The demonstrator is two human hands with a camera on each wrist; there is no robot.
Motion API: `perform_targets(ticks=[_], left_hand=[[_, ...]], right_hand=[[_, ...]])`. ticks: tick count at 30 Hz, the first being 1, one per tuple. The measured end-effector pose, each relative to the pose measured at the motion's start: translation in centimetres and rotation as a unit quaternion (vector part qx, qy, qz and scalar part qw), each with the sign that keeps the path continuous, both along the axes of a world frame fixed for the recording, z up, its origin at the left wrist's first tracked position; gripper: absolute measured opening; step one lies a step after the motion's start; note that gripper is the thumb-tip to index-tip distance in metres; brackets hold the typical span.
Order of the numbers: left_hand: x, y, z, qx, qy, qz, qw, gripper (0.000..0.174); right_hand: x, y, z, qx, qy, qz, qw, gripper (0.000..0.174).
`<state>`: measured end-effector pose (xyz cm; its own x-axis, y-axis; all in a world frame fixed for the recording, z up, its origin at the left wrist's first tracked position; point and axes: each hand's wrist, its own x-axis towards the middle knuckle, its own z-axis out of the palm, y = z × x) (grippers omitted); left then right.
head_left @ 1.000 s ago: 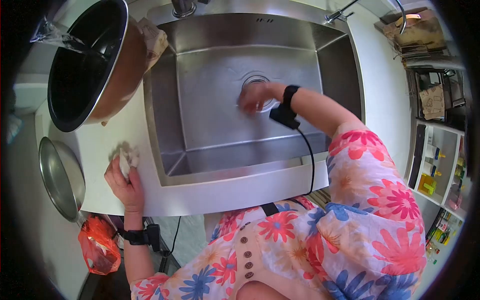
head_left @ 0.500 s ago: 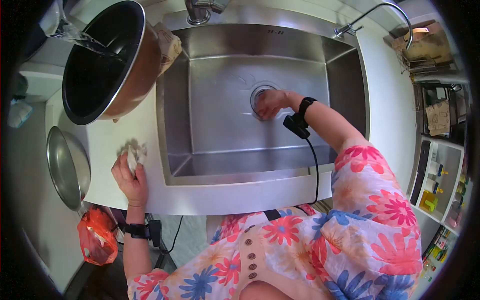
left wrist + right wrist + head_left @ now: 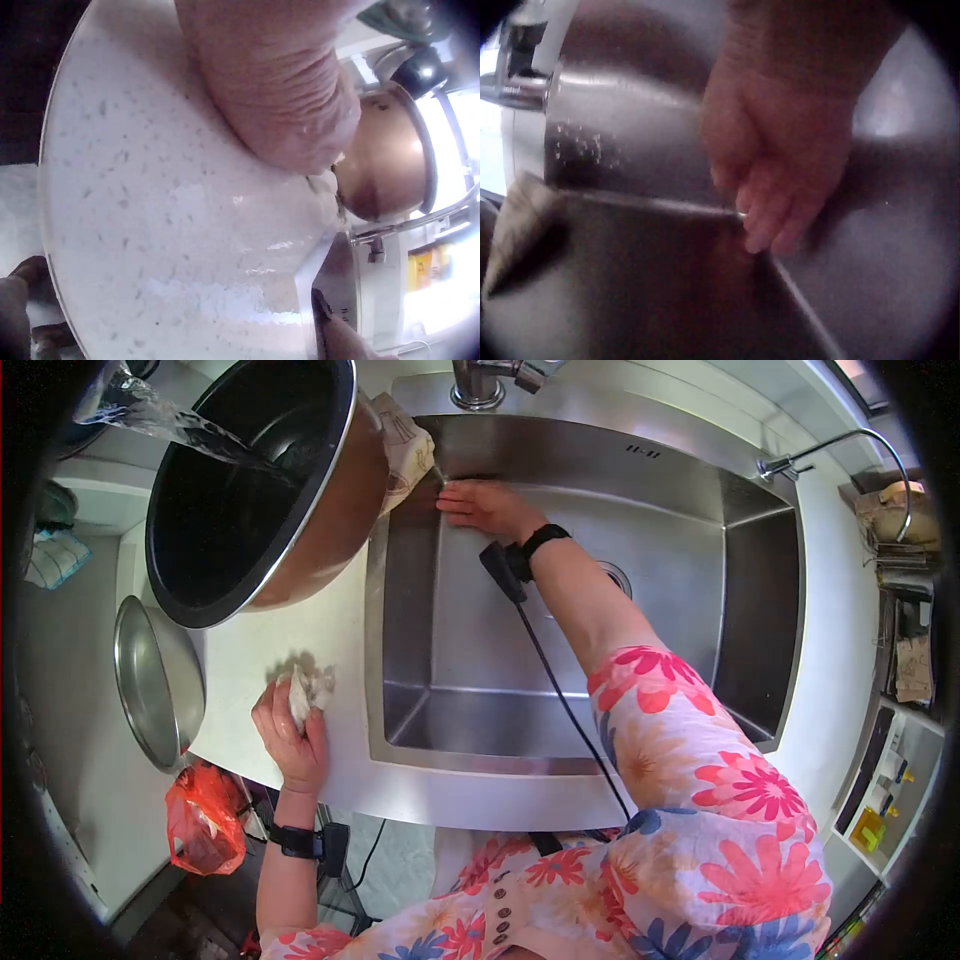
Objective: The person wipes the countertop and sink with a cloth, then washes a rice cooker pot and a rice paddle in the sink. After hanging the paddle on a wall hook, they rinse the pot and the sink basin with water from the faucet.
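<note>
At the sink's back left corner, my right hand reaches in with fingers extended and close together, fingertips right at the corner. In the right wrist view these fingers point to where the steel seams meet, and nothing shows in the hand. My left hand rests on the white counter left of the sink, holding a crumpled white cloth between thumb and fingers. The left wrist view shows the hand from the wrist side, most of the cloth hidden behind it. The steel sink has a round drain, partly behind my forearm.
A large brown pot with a dark inside stands beyond my left hand, beside the sink. Near it are a steel bowl and a red plastic bag. A tap stands at the back, a thin curved spout at right.
My right hand has gone from the drain to the sink's back left corner. My left hand keeps its hold on the cloth. The head view has swung left.
</note>
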<state>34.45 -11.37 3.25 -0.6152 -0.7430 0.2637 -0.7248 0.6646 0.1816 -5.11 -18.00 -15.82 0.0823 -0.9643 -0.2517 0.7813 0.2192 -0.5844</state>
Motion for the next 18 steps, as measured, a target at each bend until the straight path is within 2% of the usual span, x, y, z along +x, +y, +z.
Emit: perform_targets(ticks=[2, 3, 4, 5, 7, 9, 10, 11, 12, 14, 15, 16, 17, 18], left_hand=[[-0.1, 0.0, 0.2, 0.005, 0.009, -0.008, 1.0, 0.045], [-0.1, 0.1, 0.3, 0.008, 0.008, -0.006, 1.0, 0.045], [-0.1, 0.1, 0.3, 0.009, 0.006, -0.002, 1.0, 0.044], [-0.3, 0.1, 0.3, 0.01, 0.007, 0.0, 1.0, 0.044], [-0.1, 0.0, 0.4, 0.013, 0.008, -0.003, 1.0, 0.044], [-0.2, 0.1, 0.5, 0.018, 0.01, -0.005, 1.0, 0.043], [-0.3, 0.1, 0.6, 0.019, 0.009, 0.004, 1.0, 0.044], [-0.4, 0.1, 0.7, 0.02, 0.009, 0.012, 1.0, 0.044], [-0.4, 0.2, 0.6, 0.02, 0.013, 0.012, 1.0, 0.044], [-0.2, 0.1, 0.4, 0.019, 0.024, 0.005, 1.0, 0.044], [-0.1, 0.0, 0.2, 0.014, 0.025, 0.007, 1.0, 0.044], [0.1, 0.0, -0.2, 0.013, 0.026, 0.004, 1.0, 0.045], [0.3, -0.1, -0.3, 0.011, 0.026, 0.003, 1.0, 0.046], [0.4, -0.2, -0.1, 0.0, 0.026, 0.009, 1.0, 0.046]], right_hand=[[0.3, -0.7, 0.4, 0.125, 0.078, 0.048, 0.988, 0.037], [0.4, -0.3, 0.7, 0.127, 0.076, 0.051, 0.988, 0.037], [-0.1, 0.4, 0.9, 0.145, 0.138, 0.147, 0.969, 0.034], [-0.8, 1.3, 1.6, 0.161, 0.198, 0.241, 0.936, 0.03], [-1.8, 4.8, 3.2, 0.168, 0.324, 0.351, 0.862, 0.023], [-4.3, 8.4, 4.3, 0.212, 0.384, 0.42, 0.794, 0.021], [-5.4, 9.9, 4.5, 0.251, 0.442, 0.454, 0.732, 0.021], [-6.9, 11.3, 5.4, 0.279, 0.471, 0.463, 0.697, 0.02], [-7.3, 11.8, 5.7, 0.281, 0.473, 0.462, 0.696, 0.02], [-7.8, 11.9, 6.3, 0.311, 0.57, 0.504, 0.57, 0.02], [-8.0, 11.3, 5.7, 0.247, 0.515, 0.456, 0.683, 0.019], [-6.9, 10.4, 4.8, 0.21, 0.458, 0.388, 0.772, 0.02], [-5.0, 9.0, 4.5, 0.167, 0.392, 0.315, 0.848, 0.023], [-2.6, 7.5, 5.8, 0.153, 0.342, 0.283, 0.883, 0.029]])
